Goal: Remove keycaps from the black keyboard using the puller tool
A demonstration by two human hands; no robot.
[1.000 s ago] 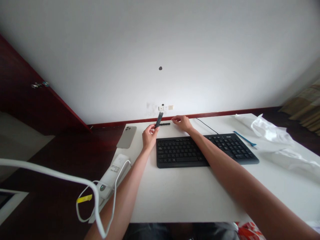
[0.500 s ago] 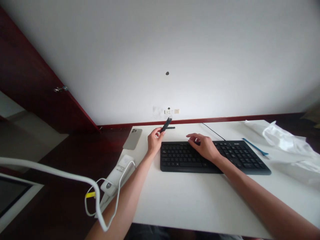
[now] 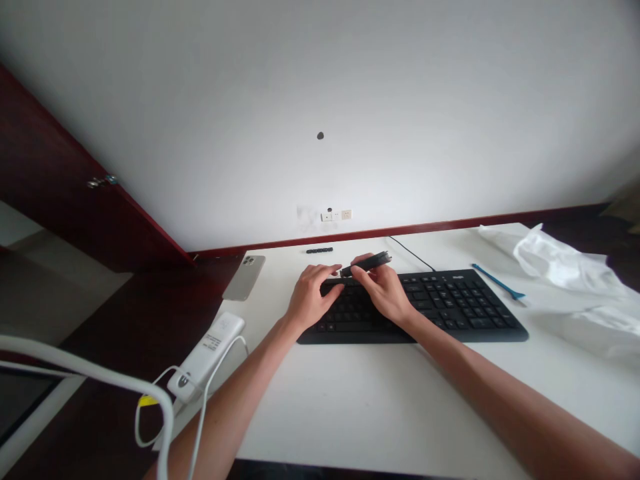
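Both hands have closed in since the earlier frame: your right hand (image 3: 383, 293) has risen off the keys to the slim black bar (image 3: 367, 264), and your left hand (image 3: 313, 298) has slid right to meet it. The bar now hangs just above the far edge of the black keyboard (image 3: 465, 307), tilted up towards its right end; what it is cannot be told from this view.

Your right thumb and fingers are clamped around the bar's middle, so let that pinch carry its weight. Your left fingers (image 3: 325, 272) lie together and reach towards the bar's left end, but you cannot tell whether they grip it or only touch it. Keep them light and steady there, and hold both wrists low so the bar doesn't tip or drop onto the keys.

A short black strip (image 3: 320, 250) lies on the white table (image 3: 350, 413) beyond the keyboard, well left of your hands. Further left are a phone (image 3: 243, 277) and a white power bank (image 3: 207, 353) with its white cable (image 3: 204, 393). To the right lie a blue plastic pick (image 3: 497, 282) and a crumpled white plastic sheet (image 3: 565, 270), both clear of your working space.
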